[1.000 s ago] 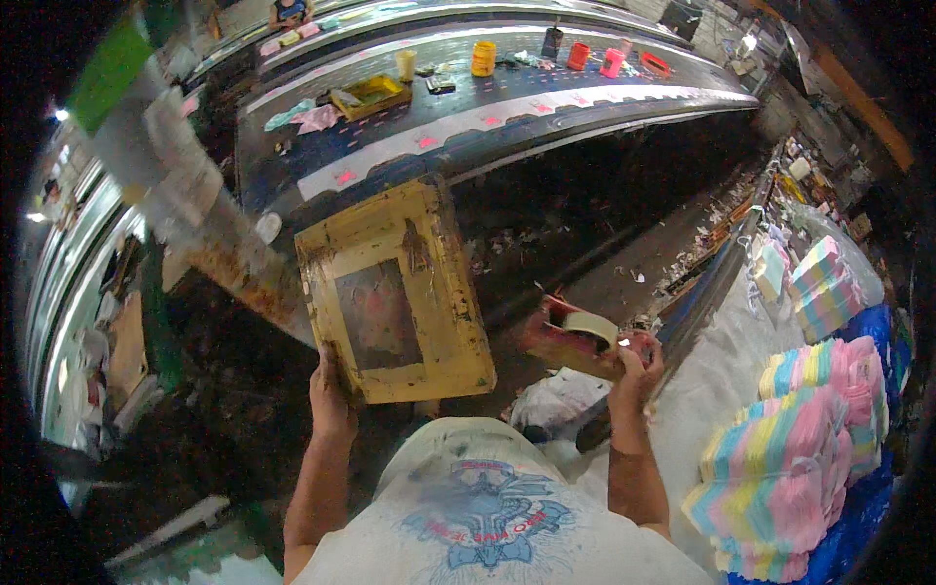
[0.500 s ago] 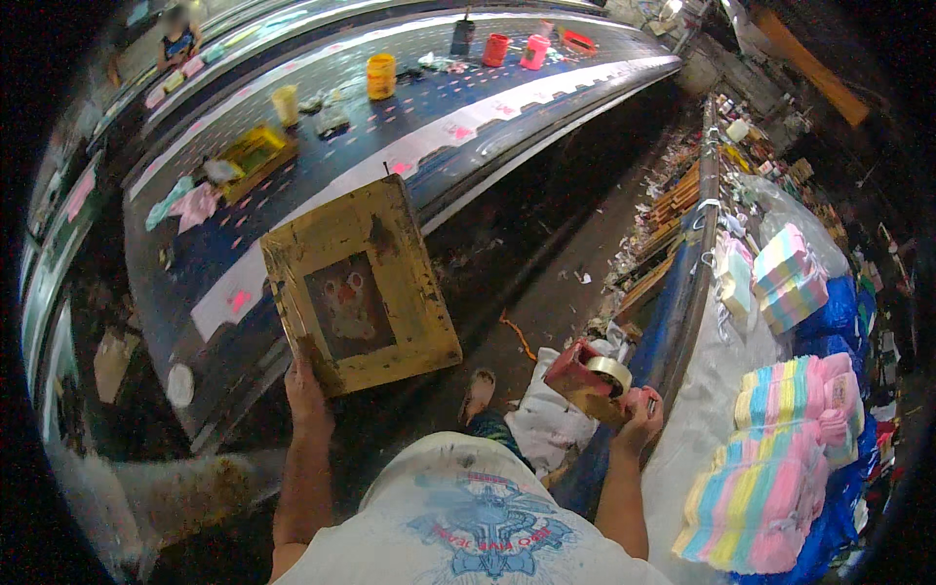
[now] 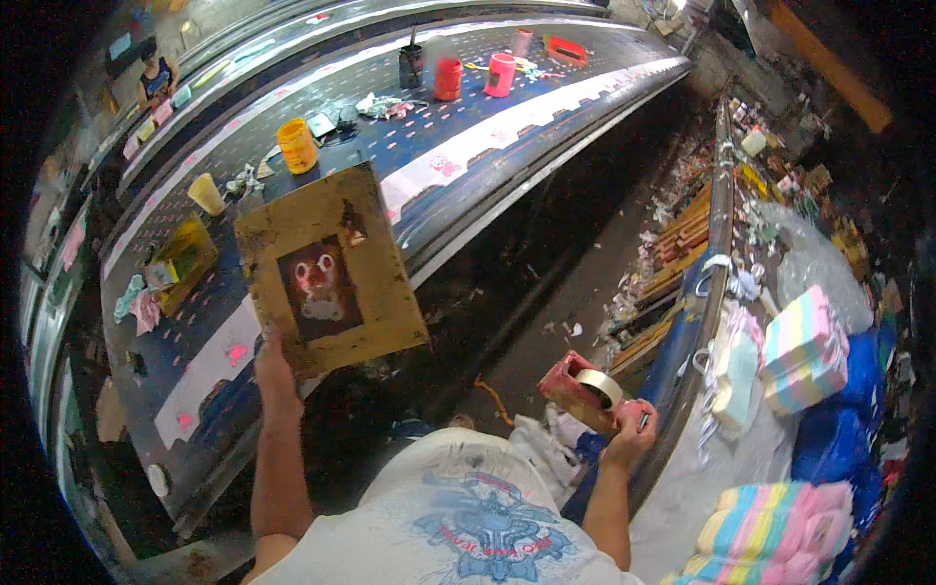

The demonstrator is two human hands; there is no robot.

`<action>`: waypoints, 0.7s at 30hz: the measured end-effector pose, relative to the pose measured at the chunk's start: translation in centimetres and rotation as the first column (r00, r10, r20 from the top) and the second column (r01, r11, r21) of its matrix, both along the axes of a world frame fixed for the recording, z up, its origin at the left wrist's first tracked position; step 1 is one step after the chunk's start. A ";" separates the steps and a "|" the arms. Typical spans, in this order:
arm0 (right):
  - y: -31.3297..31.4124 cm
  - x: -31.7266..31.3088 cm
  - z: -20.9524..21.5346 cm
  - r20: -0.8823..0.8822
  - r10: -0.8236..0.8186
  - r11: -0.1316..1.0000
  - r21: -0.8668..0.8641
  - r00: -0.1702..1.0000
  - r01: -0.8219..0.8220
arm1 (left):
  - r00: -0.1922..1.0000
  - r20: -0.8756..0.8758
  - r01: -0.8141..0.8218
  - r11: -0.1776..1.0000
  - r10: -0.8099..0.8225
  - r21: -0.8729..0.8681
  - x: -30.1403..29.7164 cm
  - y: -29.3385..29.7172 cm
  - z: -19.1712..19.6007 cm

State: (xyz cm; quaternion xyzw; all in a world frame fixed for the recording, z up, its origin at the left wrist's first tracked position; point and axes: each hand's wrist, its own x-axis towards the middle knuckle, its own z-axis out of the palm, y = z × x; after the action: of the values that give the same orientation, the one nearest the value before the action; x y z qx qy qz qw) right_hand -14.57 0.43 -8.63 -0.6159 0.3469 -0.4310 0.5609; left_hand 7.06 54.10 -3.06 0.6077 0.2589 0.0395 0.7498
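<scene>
My left hand [image 3: 278, 375] is closed on the lower left edge of a screen-printing frame [image 3: 265, 252], yellowish and stained, with a dark window showing a pale animal-face design. The frame is held tilted, in front of a long dark printing table [image 3: 390, 141]. On the right, my right hand [image 3: 629, 437] grips one end of a worn red tape dispenser [image 3: 558, 383], in which a roll of pale tape [image 3: 603, 385] sits. The dispenser hangs in the air beside a cloth-covered table.
A white strip with pink prints [image 3: 444, 166] runs along the printing table. Yellow [image 3: 296, 146], red [image 3: 448, 80] and pink [image 3: 499, 75] pots stand there. Striped cloth stacks [image 3: 770, 531] lie at right. Scraps and wood slats [image 3: 673, 249] line the dark aisle. Another person [image 3: 156, 80] is far left.
My view has shifted forward along the table. The frame has moved slightly left and up with my left hand; my right hand still holds the tape dispenser, a little lower.
</scene>
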 end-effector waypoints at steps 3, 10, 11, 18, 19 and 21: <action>-4.7 5.9 0.6 0.019 0.001 0.998 -0.062 1.000 0.001 | 0.995 -0.013 -0.099 0.994 0.100 0.034 3.8 -3.1 1.9; -12.2 22.7 2.3 0.104 0.146 0.987 -0.079 0.984 -0.139 | 0.972 -0.056 -0.229 0.973 0.230 0.032 14.7 -7.3 -0.5; -12.6 25.5 2.9 0.076 0.166 0.983 -0.088 0.983 -0.160 | 0.969 -0.021 -0.247 0.969 0.247 0.007 16.0 -7.8 -1.3; -16.0 41.5 5.6 0.094 0.431 0.902 -0.058 0.898 -0.427 | 0.904 -0.033 -0.428 0.903 0.427 -0.030 24.9 -12.6 -4.0; -16.4 44.4 6.4 0.099 0.466 0.885 -0.063 0.879 -0.462 | 0.908 -0.028 -0.419 0.906 0.418 -0.066 25.8 -12.7 -4.3; -17.6 48.2 6.3 -0.033 0.499 0.865 -0.032 0.866 -0.500 | 0.906 -0.057 -0.422 0.906 0.420 -0.037 26.1 -12.6 -4.3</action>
State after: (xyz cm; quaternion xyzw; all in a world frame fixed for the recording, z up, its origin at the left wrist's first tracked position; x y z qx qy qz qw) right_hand 33.63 -17.20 -2.31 -0.7004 0.1739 -0.2707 0.6371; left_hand 33.16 41.54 -7.35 0.5199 0.4028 0.1794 0.7316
